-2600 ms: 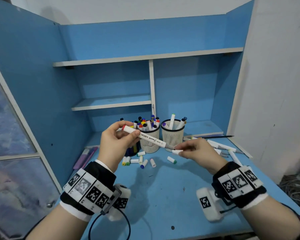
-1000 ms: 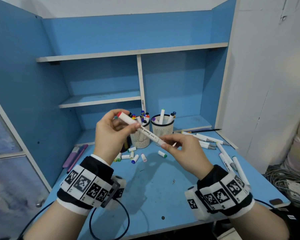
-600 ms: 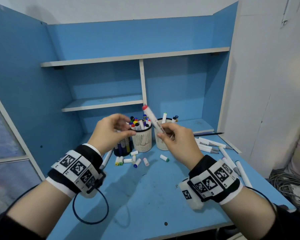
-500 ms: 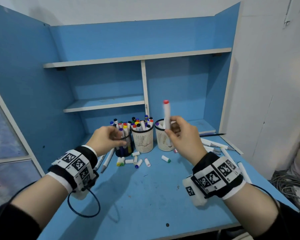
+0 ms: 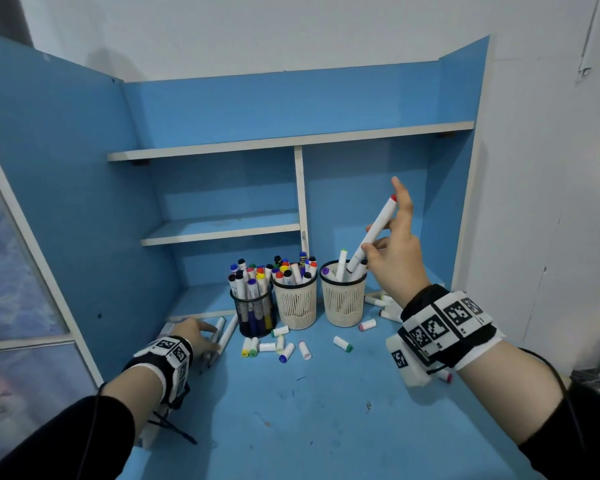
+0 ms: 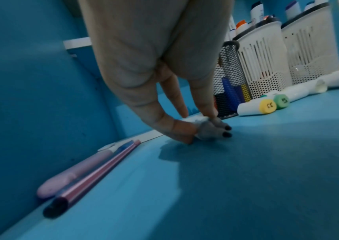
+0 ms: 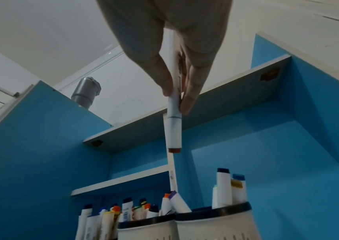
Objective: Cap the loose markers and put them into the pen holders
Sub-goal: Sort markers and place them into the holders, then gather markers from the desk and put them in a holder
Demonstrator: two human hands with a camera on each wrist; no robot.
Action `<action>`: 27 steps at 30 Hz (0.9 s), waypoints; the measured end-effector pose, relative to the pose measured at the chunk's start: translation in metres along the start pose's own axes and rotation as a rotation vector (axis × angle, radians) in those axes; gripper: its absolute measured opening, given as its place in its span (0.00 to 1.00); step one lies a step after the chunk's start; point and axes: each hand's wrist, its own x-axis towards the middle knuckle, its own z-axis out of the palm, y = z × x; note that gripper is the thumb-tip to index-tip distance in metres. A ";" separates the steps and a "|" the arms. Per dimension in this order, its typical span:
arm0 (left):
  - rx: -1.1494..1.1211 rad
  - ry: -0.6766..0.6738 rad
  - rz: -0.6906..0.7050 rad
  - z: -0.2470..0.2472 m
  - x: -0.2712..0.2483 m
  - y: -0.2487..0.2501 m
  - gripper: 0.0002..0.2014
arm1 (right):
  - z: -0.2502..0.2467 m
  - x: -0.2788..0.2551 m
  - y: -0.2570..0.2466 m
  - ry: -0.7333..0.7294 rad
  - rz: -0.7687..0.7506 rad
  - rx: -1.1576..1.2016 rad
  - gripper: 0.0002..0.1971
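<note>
Hiding the loose marker (image 6: 203, 129), left hand fingers (image 6: 185, 128) blur together.

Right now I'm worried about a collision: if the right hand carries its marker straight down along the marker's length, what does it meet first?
Probably the right-hand white holder: the marker held by the right hand already points into its mouth, among the markers standing there. Depth is unclear.

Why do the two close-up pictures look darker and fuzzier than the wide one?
Head view: bright and even, sharp, though the wide lens bows the shelf edges. Left wrist view: dim, the left hand and nearby purple pens smeared, a shadow cast under the fingers. Right wrist view: looking up at pale wall, so the right hand and marker go shadowy.
</note>
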 end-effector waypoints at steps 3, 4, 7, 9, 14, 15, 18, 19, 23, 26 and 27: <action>-0.022 -0.006 0.007 0.002 0.008 -0.007 0.19 | -0.001 0.006 0.006 0.026 0.001 -0.001 0.45; -0.029 -0.007 0.012 0.002 0.009 -0.008 0.16 | -0.001 0.008 0.009 0.036 0.000 -0.003 0.44; -0.025 -0.001 0.030 0.003 0.009 -0.010 0.07 | 0.001 0.011 0.016 0.050 -0.012 -0.012 0.38; -0.009 0.027 0.036 0.004 0.009 -0.012 0.06 | 0.004 0.013 0.021 0.046 -0.008 -0.017 0.34; 0.018 0.071 0.010 0.002 0.012 -0.026 0.10 | 0.012 0.011 0.034 0.011 0.022 -0.022 0.30; 0.013 0.080 0.000 0.002 0.013 -0.028 0.15 | 0.014 0.011 0.037 -0.005 0.031 -0.029 0.29; -0.026 0.104 -0.039 0.000 0.013 -0.029 0.28 | 0.021 0.011 0.047 -0.051 0.026 -0.076 0.25; -0.048 0.113 -0.039 -0.001 0.013 -0.028 0.29 | 0.024 0.011 0.052 -0.070 0.016 -0.102 0.23; -0.264 0.194 -0.007 -0.012 0.010 -0.024 0.23 | 0.030 0.013 0.068 -0.149 -0.022 -0.220 0.17; -0.371 0.310 0.071 -0.023 0.001 -0.015 0.10 | 0.034 0.015 0.079 -0.216 -0.026 -0.334 0.13; -0.388 0.356 0.100 -0.028 -0.003 -0.011 0.06 | 0.036 0.015 0.083 -0.239 -0.021 -0.374 0.12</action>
